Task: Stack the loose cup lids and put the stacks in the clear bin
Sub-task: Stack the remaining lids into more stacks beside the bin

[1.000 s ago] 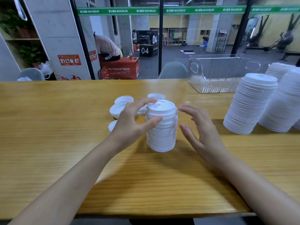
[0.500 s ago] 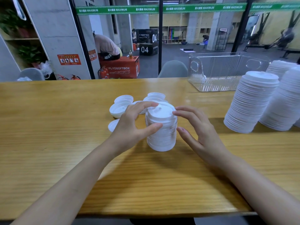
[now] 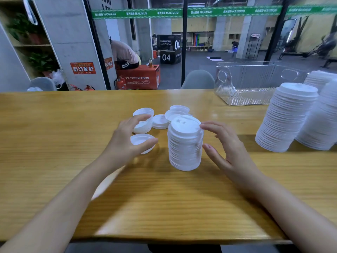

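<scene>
On the wooden counter (image 3: 54,125): stacking step | short stack of white plastic cup lids (image 3: 185,143) upright, centre | right hand (image 3: 229,152) spread beside it (fingertips at rim) | left hand (image 3: 125,141) wide, empty, over loose white lids (image 3: 143,123) | next: pick one, seat squarely.

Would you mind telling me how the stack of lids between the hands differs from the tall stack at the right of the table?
The stack between the hands is shorter and stands upright; the tall stack holds more lids and leans. The short stack has the right hand at its rim, fingers touching; the tall stack stands alone, nearer the clear bin. Both are white cup lids on the wooden table.
</scene>
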